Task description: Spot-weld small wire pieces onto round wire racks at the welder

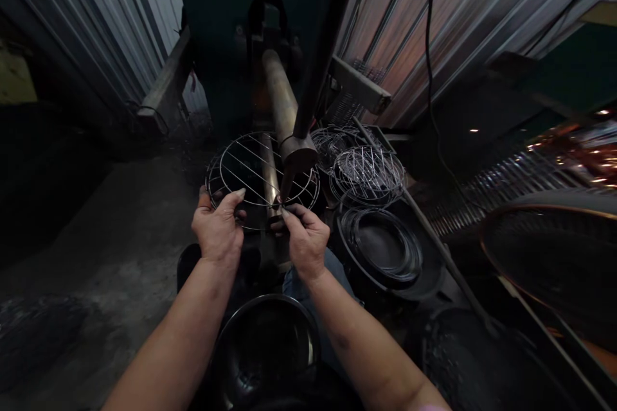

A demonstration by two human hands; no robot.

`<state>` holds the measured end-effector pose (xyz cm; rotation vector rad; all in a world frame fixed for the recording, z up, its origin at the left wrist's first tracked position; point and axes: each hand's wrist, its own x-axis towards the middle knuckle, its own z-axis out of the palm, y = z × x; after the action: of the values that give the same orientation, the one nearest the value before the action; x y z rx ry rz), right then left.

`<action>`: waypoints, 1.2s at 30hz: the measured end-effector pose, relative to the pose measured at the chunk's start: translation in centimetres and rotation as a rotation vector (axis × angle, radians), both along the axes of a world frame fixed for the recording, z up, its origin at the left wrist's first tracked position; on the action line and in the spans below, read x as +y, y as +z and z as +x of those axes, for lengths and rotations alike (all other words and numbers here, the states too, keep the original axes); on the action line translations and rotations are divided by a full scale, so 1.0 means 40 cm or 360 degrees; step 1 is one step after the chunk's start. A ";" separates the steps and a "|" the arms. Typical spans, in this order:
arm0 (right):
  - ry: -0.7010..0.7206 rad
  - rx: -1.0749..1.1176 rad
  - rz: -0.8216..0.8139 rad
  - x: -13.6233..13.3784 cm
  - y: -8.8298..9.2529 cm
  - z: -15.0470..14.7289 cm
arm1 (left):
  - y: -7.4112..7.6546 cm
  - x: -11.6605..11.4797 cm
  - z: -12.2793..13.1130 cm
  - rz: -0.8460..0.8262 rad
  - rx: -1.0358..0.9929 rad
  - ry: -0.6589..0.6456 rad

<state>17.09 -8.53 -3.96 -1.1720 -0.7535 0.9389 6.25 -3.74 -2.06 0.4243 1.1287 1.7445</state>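
A round wire rack (241,164) with parallel bars and a double rim is held between the arms of a spot welder (284,99). My left hand (219,221) is closed on the left side of its rim, thumb on top. At the near rim, my right hand (306,234) pinches close to the welder's upper electrode tip (286,185); whatever small piece lies in those fingers is hidden. Below the rack runs the lower welder arm (270,170), its end beside my right fingertips.
Finished-looking wire racks (369,173) are piled at the right. Nearer, a dark tray holds coiled wire rings (414,253). A black round bowl (265,347) sits close to my lap. Corrugated metal sheets (139,0) stand on both sides, and a cable (430,64) hangs at right.
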 end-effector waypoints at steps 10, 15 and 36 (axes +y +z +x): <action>0.0204 -0.0252 -0.0052 -0.009 -0.016 0.040 | -0.001 0.015 0.002 -0.0029 -0.0011 0.0004; 0.0089 -0.0548 0.0057 -0.020 -0.068 0.052 | 0.002 0.014 0.003 -0.0005 -0.0028 -0.0004; 0.0142 -0.0998 0.0215 -0.098 -0.082 0.075 | 0.004 0.061 -0.048 -0.0095 0.0104 -0.0117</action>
<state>20.10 -12.45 -7.24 -1.3322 -1.3577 0.5729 4.34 -1.28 -1.91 0.4831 1.1937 1.6394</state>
